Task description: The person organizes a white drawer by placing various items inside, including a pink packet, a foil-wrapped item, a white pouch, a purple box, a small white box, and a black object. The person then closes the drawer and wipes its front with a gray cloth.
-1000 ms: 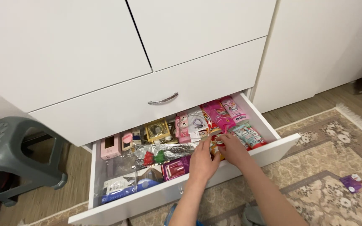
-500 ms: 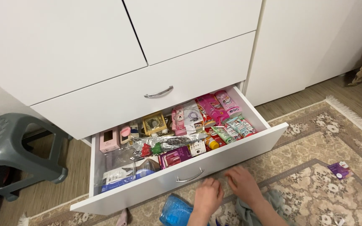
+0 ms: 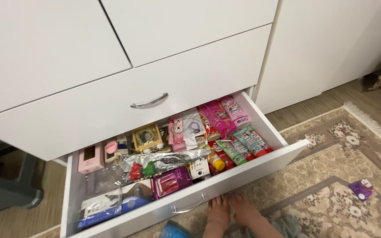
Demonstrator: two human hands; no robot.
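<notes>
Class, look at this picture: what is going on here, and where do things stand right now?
A person kneels or sits on a patterned rug before a white cabinet with its bottom drawer pulled open. The drawer is packed with small items: pink tubes, a purple box, a gold box. Both hands are out of the drawer, low on the rug just below its front: the left hand and right hand lie close together. Whether they grip anything cannot be told.

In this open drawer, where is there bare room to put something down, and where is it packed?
The drawer has one sparse patch: its left part, between the pink box and the blue-and-white packet. From the foil wrap to the tubes on the right it is crowded. The rug right of both hands lies mostly bare.
</notes>
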